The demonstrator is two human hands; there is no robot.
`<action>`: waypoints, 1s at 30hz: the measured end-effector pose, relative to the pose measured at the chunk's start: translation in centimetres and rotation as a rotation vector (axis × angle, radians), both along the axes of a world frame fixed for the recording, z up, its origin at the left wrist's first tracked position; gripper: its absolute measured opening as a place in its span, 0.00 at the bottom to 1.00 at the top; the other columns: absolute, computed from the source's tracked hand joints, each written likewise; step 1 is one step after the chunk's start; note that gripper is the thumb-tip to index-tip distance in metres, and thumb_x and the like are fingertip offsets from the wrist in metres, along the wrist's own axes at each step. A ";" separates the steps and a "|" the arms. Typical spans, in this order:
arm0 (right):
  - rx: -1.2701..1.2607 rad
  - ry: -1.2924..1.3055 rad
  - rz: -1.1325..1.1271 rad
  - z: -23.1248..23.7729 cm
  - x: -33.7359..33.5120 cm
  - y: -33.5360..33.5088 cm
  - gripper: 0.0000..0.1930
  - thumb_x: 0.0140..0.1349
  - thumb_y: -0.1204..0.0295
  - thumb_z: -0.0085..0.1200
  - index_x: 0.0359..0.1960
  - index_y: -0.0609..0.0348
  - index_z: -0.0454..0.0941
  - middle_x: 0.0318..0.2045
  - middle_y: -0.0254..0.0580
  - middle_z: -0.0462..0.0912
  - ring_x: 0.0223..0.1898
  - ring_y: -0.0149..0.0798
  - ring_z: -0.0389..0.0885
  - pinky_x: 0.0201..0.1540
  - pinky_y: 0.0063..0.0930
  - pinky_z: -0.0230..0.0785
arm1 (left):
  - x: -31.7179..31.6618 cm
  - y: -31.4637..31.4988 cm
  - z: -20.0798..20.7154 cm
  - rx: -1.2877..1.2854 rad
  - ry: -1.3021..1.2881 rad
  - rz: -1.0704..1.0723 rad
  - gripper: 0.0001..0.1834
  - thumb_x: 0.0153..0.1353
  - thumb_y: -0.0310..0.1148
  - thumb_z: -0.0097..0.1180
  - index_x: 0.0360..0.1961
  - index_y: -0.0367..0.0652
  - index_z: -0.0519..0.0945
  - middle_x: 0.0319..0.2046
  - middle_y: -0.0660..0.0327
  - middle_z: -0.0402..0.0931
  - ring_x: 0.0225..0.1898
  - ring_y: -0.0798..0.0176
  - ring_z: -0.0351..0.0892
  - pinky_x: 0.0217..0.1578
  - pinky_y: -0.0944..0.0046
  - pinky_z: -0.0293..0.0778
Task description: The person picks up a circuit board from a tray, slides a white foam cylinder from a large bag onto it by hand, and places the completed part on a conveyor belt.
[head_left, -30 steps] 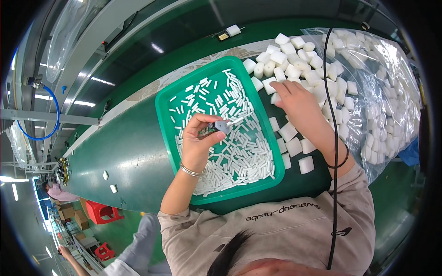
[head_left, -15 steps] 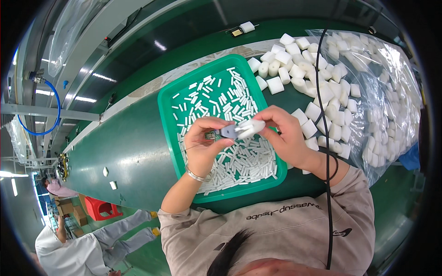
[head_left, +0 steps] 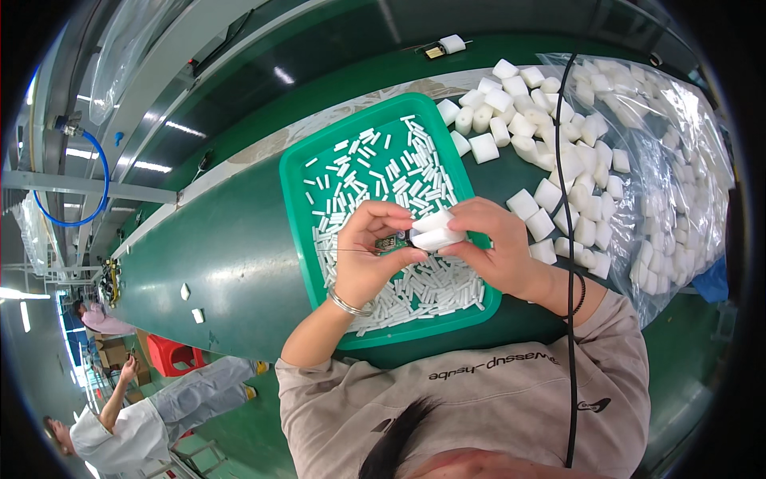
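Note:
Over the green tray (head_left: 294,231), my left hand (head_left: 361,251) pinches a small circuit board (head_left: 391,242) with a thin wire trailing left from it. A white foam sleeve (head_left: 439,238), split or folded into two lobes, meets the board's right end. Fingers and thumb of my right hand (head_left: 499,243) are closed on this foam. The dark part of the board's assembly is mostly hidden between foam and fingers. Many short white sticks (head_left: 383,299) lie scattered in the tray beneath both hands.
Right of the tray is a heap of white foam pieces (head_left: 586,160), beside a clear plastic bag (head_left: 678,184) of more. A black cable (head_left: 561,184) hangs across the right side. Another foam-capped board (head_left: 443,48) lies at the back. A person (head_left: 132,427) stands at lower left.
The foam has moved left over the grey part, which showed openly before and is now mostly covered. My hands are closer together. The person at lower left has shifted and raised an arm.

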State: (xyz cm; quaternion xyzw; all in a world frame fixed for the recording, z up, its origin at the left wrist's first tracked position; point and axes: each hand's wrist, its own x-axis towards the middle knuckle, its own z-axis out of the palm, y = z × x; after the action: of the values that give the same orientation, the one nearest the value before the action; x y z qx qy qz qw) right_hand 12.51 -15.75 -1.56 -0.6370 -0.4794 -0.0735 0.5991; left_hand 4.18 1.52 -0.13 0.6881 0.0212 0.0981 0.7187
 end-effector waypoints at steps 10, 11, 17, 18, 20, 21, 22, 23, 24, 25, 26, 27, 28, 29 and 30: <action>0.131 0.772 0.111 0.2 -1.2 0.3 0.13 0.48 0.82 0.56 0.37 0.63 0.72 0.41 0.45 0.76 0.38 0.33 0.77 0.34 0.20 0.72 | -0.2 -0.2 0.5 0.251 -0.200 0.088 0.17 0.37 0.18 0.65 0.31 0.35 0.75 0.35 0.53 0.77 0.38 0.63 0.76 0.39 0.68 0.72; 0.111 0.830 0.087 0.4 -1.3 0.4 0.13 0.48 0.83 0.55 0.38 0.65 0.72 0.40 0.45 0.76 0.39 0.33 0.76 0.35 0.20 0.73 | -0.2 -0.2 0.5 0.252 -0.201 0.089 0.16 0.37 0.18 0.65 0.30 0.35 0.75 0.35 0.52 0.77 0.39 0.61 0.77 0.40 0.67 0.72; 0.017 0.800 0.156 0.2 -1.1 0.5 0.13 0.49 0.84 0.54 0.39 0.68 0.71 0.39 0.44 0.75 0.40 0.33 0.75 0.37 0.21 0.74 | -0.4 -0.2 0.8 0.238 -0.133 0.058 0.16 0.39 0.18 0.64 0.32 0.35 0.74 0.38 0.50 0.76 0.42 0.59 0.76 0.43 0.66 0.72; 0.030 0.797 0.168 0.1 -1.2 0.5 0.13 0.50 0.84 0.53 0.39 0.67 0.71 0.39 0.43 0.75 0.40 0.33 0.75 0.37 0.21 0.74 | -0.5 -0.2 0.8 0.246 -0.113 0.054 0.16 0.40 0.17 0.63 0.33 0.35 0.72 0.38 0.50 0.76 0.42 0.60 0.76 0.44 0.65 0.72; 0.044 0.823 0.177 -0.1 -1.4 0.7 0.13 0.50 0.84 0.53 0.39 0.67 0.71 0.39 0.44 0.75 0.40 0.33 0.75 0.37 0.22 0.74 | -0.3 -0.4 0.8 0.176 -0.124 0.036 0.17 0.41 0.17 0.62 0.34 0.36 0.71 0.38 0.51 0.76 0.43 0.60 0.75 0.44 0.65 0.71; 0.062 0.849 0.186 -0.2 -1.4 0.7 0.13 0.50 0.85 0.52 0.40 0.67 0.70 0.39 0.44 0.75 0.40 0.33 0.75 0.37 0.22 0.74 | -0.2 -0.5 0.8 0.109 -0.136 0.016 0.18 0.42 0.17 0.61 0.35 0.37 0.69 0.38 0.51 0.75 0.43 0.60 0.75 0.45 0.65 0.71; 0.061 0.850 0.190 -0.2 -1.4 0.7 0.13 0.50 0.85 0.52 0.40 0.67 0.70 0.39 0.44 0.75 0.40 0.33 0.75 0.37 0.22 0.74 | -0.3 -0.5 1.0 0.109 -0.135 0.020 0.18 0.42 0.17 0.61 0.35 0.37 0.69 0.38 0.51 0.75 0.43 0.60 0.75 0.45 0.65 0.71; 0.065 0.849 0.195 -0.3 -1.4 0.5 0.13 0.50 0.85 0.52 0.39 0.67 0.70 0.39 0.44 0.74 0.40 0.33 0.74 0.37 0.23 0.74 | -0.3 -0.5 1.3 0.125 -0.100 0.003 0.18 0.43 0.17 0.60 0.36 0.37 0.69 0.39 0.52 0.75 0.43 0.60 0.75 0.45 0.64 0.70; 0.069 0.847 0.198 -0.4 -1.5 0.4 0.13 0.50 0.85 0.51 0.39 0.67 0.70 0.39 0.44 0.74 0.41 0.33 0.74 0.38 0.23 0.75 | -0.3 -0.5 1.4 0.140 -0.065 -0.016 0.18 0.43 0.17 0.60 0.36 0.38 0.68 0.39 0.53 0.75 0.44 0.60 0.74 0.46 0.64 0.70; 0.067 0.848 0.201 -0.5 -1.6 0.4 0.13 0.50 0.85 0.51 0.39 0.67 0.70 0.39 0.44 0.74 0.41 0.33 0.74 0.38 0.23 0.75 | -0.3 -0.5 1.3 0.135 -0.071 -0.004 0.17 0.43 0.19 0.61 0.35 0.37 0.69 0.38 0.53 0.76 0.43 0.61 0.75 0.44 0.65 0.70; 0.097 0.872 0.199 -0.6 -1.6 0.4 0.13 0.50 0.85 0.51 0.39 0.67 0.70 0.39 0.44 0.74 0.41 0.34 0.74 0.38 0.24 0.75 | -0.3 -0.5 1.4 0.134 -0.072 0.000 0.17 0.43 0.19 0.61 0.35 0.37 0.69 0.38 0.53 0.76 0.43 0.61 0.75 0.44 0.65 0.70; 0.127 0.896 0.200 -0.6 -1.6 0.5 0.12 0.50 0.85 0.51 0.38 0.67 0.70 0.39 0.44 0.73 0.41 0.34 0.74 0.38 0.25 0.75 | -0.4 -0.5 1.6 0.232 -0.087 -0.008 0.17 0.43 0.20 0.62 0.35 0.37 0.70 0.38 0.54 0.76 0.42 0.61 0.76 0.44 0.65 0.71; 0.123 0.896 0.206 -0.6 -1.6 0.6 0.12 0.50 0.85 0.51 0.38 0.67 0.70 0.39 0.44 0.73 0.41 0.34 0.74 0.38 0.25 0.75 | -0.4 -0.4 1.8 0.329 -0.101 -0.015 0.17 0.43 0.21 0.63 0.35 0.37 0.71 0.37 0.54 0.77 0.41 0.62 0.76 0.43 0.65 0.71; 0.133 0.895 0.199 -0.6 -1.6 0.7 0.12 0.50 0.85 0.51 0.38 0.67 0.70 0.39 0.45 0.73 0.41 0.34 0.73 0.38 0.25 0.75 | -0.4 -0.3 1.7 0.347 -0.147 0.000 0.17 0.42 0.24 0.65 0.34 0.38 0.73 0.37 0.55 0.77 0.40 0.62 0.77 0.43 0.66 0.72; 0.139 0.894 0.202 -0.6 -1.5 0.8 0.12 0.50 0.85 0.51 0.38 0.66 0.70 0.39 0.45 0.73 0.41 0.34 0.73 0.38 0.25 0.76 | -0.4 -0.2 1.4 0.348 -0.147 0.017 0.17 0.42 0.24 0.65 0.34 0.38 0.73 0.37 0.55 0.77 0.40 0.62 0.77 0.43 0.66 0.72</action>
State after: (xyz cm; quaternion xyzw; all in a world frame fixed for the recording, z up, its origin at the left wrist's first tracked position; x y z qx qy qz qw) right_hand 11.01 -14.94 -2.17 -0.5148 -0.2277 0.2352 0.7923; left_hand 3.75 1.33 1.32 0.7928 -0.0427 0.1564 0.5875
